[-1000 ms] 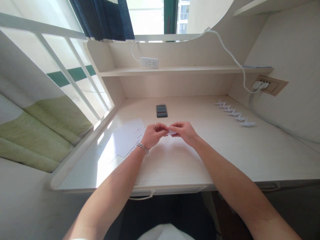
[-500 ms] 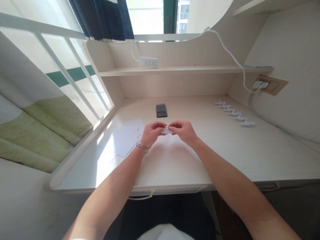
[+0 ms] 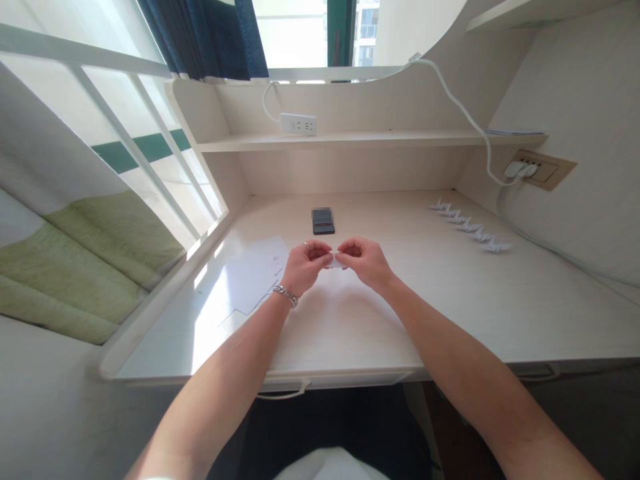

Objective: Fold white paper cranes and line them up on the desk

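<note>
Between my two hands is a small piece of folded white paper (image 3: 336, 263), held just above the desk. My left hand (image 3: 305, 267), with a ring and a chain bracelet, pinches its left side between thumb and fingers. On the right side, my right hand (image 3: 367, 262) grips it the same way, the thumbs almost meeting. Fingers cover most of the paper, so its folds are hard to make out. Beyond the hands lies a small dark phone-like object (image 3: 323, 221), partly blurred.
Several white paper cranes (image 3: 470, 227) stand in a slanting row at the right rear of the desk (image 3: 450, 313). White sheets (image 3: 250, 273) with dark marks lie at the left in sunlight. A power strip (image 3: 299, 124) sits on the shelf; a white cable (image 3: 463, 110) hangs at the right.
My fingers have shifted on the folded paper, the right hand's fingers rising slightly. Less of the paper shows between the hands. Everything else stays put.
</note>
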Available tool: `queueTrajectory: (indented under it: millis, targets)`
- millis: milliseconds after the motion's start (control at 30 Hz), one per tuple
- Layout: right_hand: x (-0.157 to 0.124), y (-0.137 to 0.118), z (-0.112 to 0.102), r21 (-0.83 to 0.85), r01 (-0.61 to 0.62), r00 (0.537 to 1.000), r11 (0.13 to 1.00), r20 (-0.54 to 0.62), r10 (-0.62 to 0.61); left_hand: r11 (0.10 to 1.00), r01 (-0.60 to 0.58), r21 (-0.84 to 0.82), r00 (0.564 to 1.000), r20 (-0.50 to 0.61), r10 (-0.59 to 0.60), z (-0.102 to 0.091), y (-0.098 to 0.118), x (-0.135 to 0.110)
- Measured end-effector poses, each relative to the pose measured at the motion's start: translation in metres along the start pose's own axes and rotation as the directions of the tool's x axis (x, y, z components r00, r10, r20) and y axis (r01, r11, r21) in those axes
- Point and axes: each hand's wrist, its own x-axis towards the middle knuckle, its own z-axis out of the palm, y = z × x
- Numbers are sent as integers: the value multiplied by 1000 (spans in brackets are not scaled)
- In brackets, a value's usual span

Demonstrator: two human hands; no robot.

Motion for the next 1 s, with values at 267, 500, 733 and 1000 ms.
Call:
queueTrajectory:
  millis: [267,500,733,1000]
  targets:
    - [2,4,0,-11,35,999,999,-21,-35,996,86,-24,996,-12,-86,-1,2,-1]
    - [-1,4,-1,-129,45,999,991,13,-43,991,-24,133,1000,19,21,-2,-3,-1]
    - [0,0,-1,-137,-3,1000,991,17,6,985,-71,160,997,-8,74,-2,-8,1]
    - [3,-4,-6,37,-92,995,995,42,91,993,-50,104,996,-73,58,-4,-4,3]
